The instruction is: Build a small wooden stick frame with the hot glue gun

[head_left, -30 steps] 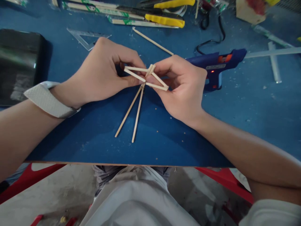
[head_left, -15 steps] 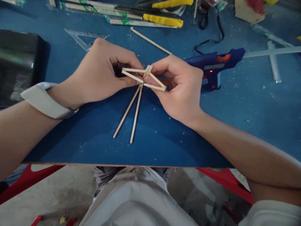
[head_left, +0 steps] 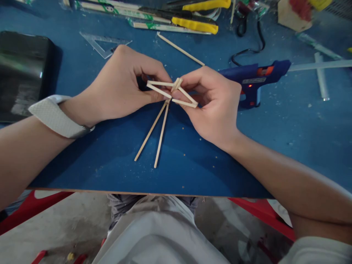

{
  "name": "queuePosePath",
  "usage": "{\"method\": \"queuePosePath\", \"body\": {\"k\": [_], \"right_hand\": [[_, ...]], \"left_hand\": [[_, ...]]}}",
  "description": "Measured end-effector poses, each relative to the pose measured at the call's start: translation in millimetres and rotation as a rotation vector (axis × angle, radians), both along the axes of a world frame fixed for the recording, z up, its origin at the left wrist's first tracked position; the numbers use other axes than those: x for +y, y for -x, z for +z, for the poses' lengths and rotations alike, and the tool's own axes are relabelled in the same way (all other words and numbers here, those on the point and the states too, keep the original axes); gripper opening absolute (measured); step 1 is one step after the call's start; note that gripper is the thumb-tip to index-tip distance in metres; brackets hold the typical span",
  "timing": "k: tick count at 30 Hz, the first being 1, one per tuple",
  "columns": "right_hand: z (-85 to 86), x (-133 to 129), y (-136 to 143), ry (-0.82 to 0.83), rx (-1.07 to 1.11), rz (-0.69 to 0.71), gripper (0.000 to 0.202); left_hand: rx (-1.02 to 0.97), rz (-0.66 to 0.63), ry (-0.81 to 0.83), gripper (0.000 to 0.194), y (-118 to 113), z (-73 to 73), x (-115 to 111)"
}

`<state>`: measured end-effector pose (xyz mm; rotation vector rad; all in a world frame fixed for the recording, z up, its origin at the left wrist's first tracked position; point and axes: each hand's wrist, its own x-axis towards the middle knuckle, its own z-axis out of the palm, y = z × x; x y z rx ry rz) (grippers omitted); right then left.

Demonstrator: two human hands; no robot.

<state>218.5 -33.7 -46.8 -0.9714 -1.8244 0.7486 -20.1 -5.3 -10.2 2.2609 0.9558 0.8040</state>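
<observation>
Between my two hands is a small frame of thin wooden sticks [head_left: 160, 84], joined into two pointed loops that meet at a short cross piece in the middle. Two longer sticks [head_left: 162, 134] slant from below this joint toward the table's front edge, spread like a V. My left hand [head_left: 132, 82] is closed, thumb and fingers pinching the frame's left side near the centre. My right hand [head_left: 214, 102] pinches the right side close to the same joint. Both sets of fingertips partly hide the middle.
A blue glue gun [head_left: 253, 79] with a lit red light lies just right of my right hand. Yellow-handled pliers [head_left: 195, 25], wrapped sticks [head_left: 121, 13], a loose stick [head_left: 180, 48] and a clear set square [head_left: 101, 46] lie beyond. At left sits a black case [head_left: 24, 73].
The whole view has shifted slightly, so everything appears a little farther right. Both hands keep the same pinch on the stick frame, which looks nearly unchanged.
</observation>
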Motion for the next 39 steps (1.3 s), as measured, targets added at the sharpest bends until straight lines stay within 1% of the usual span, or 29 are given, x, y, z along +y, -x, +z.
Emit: {"method": "queuePosePath", "body": {"k": [5,11,16,19,24,26,29,33,39], "right_hand": [[-0.8,0.4,0.0,-0.001,-0.011,-0.011,0.023],[3.8,-1.9,0.6,-0.004,-0.031,-0.014,0.02],[6.2,-2.7,1.4,0.023,-0.038,-0.027,0.028],[7.3,-3.1,2.1,0.022,-0.023,-0.023,0.031],[8.0,-4.1,2.7,0.031,-0.063,-0.052,0.028],[7.0,-4.0,2.6,0.021,-0.052,-0.042,0.027],[4.8,-2.9,2.7,-0.003,-0.011,-0.028,0.027],[4.3,-1.4,3.9,-0.04,0.016,-0.048,0.032],[4.9,-2.8,4.6,-0.015,0.042,-0.044,0.035]], "left_hand": [[0.013,0.012,-0.01,0.043,-0.5,-0.7,0.5],[-0.001,0.011,0.004,0.03,-0.3,-1.0,2.0],[0.012,-0.053,0.014,0.022,0.8,-0.4,3.2],[0.025,-0.067,0.029,0.023,1.7,-0.5,4.0],[0.037,-0.063,0.048,0.025,1.6,-0.8,4.4],[0.039,-0.054,0.057,0.026,1.6,-0.6,4.7],[0.069,-0.049,0.08,0.033,2.0,-0.1,5.2],[0.078,-0.053,0.111,0.04,2.7,-0.3,5.7],[0.053,-0.049,0.138,0.034,2.0,-0.9,4.6]]}}
